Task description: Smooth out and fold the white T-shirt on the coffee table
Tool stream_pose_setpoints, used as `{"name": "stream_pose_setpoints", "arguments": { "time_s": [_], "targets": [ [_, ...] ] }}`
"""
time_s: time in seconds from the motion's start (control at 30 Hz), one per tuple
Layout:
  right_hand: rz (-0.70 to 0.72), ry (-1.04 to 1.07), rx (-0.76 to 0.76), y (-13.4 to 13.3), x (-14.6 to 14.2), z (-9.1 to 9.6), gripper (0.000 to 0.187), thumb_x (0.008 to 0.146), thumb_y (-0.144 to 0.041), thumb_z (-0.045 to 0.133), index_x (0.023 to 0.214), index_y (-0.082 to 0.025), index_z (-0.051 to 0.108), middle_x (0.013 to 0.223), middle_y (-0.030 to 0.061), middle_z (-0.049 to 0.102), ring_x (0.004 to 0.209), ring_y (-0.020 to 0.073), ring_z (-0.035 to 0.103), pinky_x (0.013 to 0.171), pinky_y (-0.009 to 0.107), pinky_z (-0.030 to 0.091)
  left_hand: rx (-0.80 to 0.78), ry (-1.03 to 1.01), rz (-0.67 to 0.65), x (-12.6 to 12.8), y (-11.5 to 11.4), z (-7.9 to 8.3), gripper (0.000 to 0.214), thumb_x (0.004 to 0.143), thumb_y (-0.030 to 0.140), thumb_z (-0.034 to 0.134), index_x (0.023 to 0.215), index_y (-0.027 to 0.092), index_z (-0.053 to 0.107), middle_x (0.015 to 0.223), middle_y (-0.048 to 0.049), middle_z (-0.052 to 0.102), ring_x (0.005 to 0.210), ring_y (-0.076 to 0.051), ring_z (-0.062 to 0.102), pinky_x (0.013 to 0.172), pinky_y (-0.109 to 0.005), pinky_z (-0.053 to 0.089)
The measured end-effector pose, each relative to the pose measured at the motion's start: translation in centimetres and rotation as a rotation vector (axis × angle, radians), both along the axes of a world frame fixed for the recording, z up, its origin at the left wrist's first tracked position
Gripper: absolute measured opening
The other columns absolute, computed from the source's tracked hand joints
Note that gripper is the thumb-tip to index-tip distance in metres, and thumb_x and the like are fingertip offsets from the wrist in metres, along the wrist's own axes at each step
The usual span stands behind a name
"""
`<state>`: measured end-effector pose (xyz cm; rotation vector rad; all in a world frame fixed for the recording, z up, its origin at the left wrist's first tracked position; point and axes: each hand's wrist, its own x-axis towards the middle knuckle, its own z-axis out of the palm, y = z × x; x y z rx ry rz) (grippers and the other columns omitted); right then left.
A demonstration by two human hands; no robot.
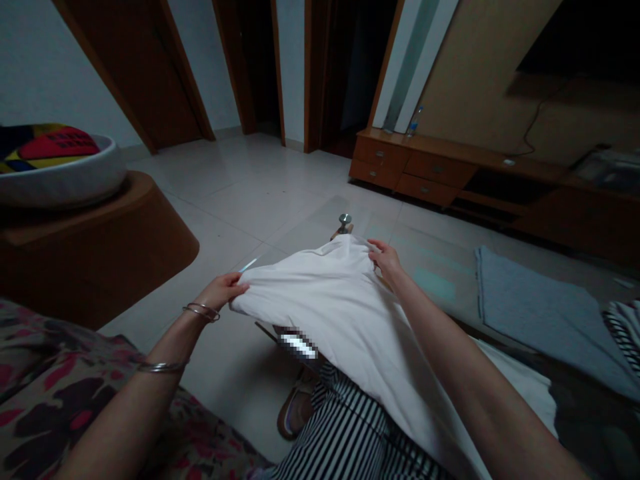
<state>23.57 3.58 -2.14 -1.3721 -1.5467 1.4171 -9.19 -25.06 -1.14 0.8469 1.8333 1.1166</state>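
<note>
White cloth point(320, 287): held up in front of the wearer and taken here as the centre of the clock, 12 being straight ahead; its far edge runs creased between the two hands, and the rest slopes down toward 5 o'clock
Left hand point(223, 291): at 9 o'clock, grip narrow, thumb and fingers pinching the cloth's edge; bangles point(201, 311) ring the wrist
Right hand point(386, 261): at 1 o'clock, grip narrow too, fingers holding the cloth near its far right edge
Metal knob point(345, 219): at 12 o'clock, just beyond the cloth's far edge
Tiled floor point(235, 200): the widest stretch of room, spreading from 10 to 12 o'clock as far as the doorways
Brown stand point(170, 230): at 10 o'clock, its rounded edge well apart from the left hand; a white bowl point(65, 187) sits on top
Floral cover point(70, 400): at 8 o'clock, close under the left forearm, so that side is tight
Striped trousers point(340, 427): at 6 o'clock, partly beneath the cloth
Grey cloth point(540, 313): at 3 o'clock, spread flat, its left edge apart from the right forearm
Low cabinet point(420, 170): at 1 o'clock, well beyond the right hand, along the wall
</note>
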Motion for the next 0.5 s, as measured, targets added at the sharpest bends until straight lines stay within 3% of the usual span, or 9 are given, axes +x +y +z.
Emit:
{"name": "stream_pose_setpoints", "arguments": {
  "time_s": [0.13, 0.27, 0.4, 0.5],
  "targets": [
    [0.010, -0.059, 0.080, -0.4, 0.8, -0.5, 0.058, 0.069, -0.014, 0.062, 0.126, -0.012, 0.054, 0.089, 0.0024, 0.062, 0.062, 0.0078, 0.053, 0.057, 0.020, 0.045, 0.002, 0.120, 0.096, -0.1, 0.0, 0.6, 0.059, 0.051, 0.065, 0.073, 0.080, 0.014, 0.063, 0.068, -0.0012, 0.062, 0.062, -0.015, 0.054, 0.051, -0.022, 0.042],
    [-0.065, -0.107, 0.101, -1.6, 5.2, -0.5, 0.053, 0.072, -0.024, 0.065, 0.123, -0.012, 0.054, 0.090, 0.0040, 0.061, 0.074, 0.0119, 0.057, 0.068, 0.024, 0.050, -0.089, 0.087, -0.044, 1.1, -1.8, 0.6, 0.068, 0.044, 0.063, 0.079, 0.089, 0.015, 0.062, 0.080, -0.0046, 0.068, 0.076, -0.022, 0.063, 0.063, -0.029, 0.049],
    [-0.133, -0.191, 0.240, -5.3, 15.6, -0.5, 0.046, 0.073, -0.035, 0.061, 0.113, -0.012, 0.060, 0.098, 0.0093, 0.066, 0.088, 0.0170, 0.060, 0.083, 0.033, 0.050, -0.106, 0.031, -0.168, 1.2, -3.9, -0.4, 0.083, 0.041, 0.043, 0.087, 0.111, 0.016, 0.051, 0.091, -0.0057, 0.071, 0.091, -0.025, 0.064, 0.080, -0.033, 0.050],
    [-0.232, -0.318, 0.290, -11.4, 26.1, -1.9, 0.047, 0.073, -0.042, 0.058, 0.109, -0.011, 0.063, 0.103, 0.0133, 0.068, 0.089, 0.0206, 0.064, 0.082, 0.035, 0.051, -0.154, 0.253, -0.137, 0.4, -4.2, -0.8, 0.075, 0.045, 0.031, 0.082, 0.112, 0.016, 0.051, 0.071, 0.0035, 0.066, 0.074, -0.019, 0.061, 0.072, -0.027, 0.047]
  ]
}}
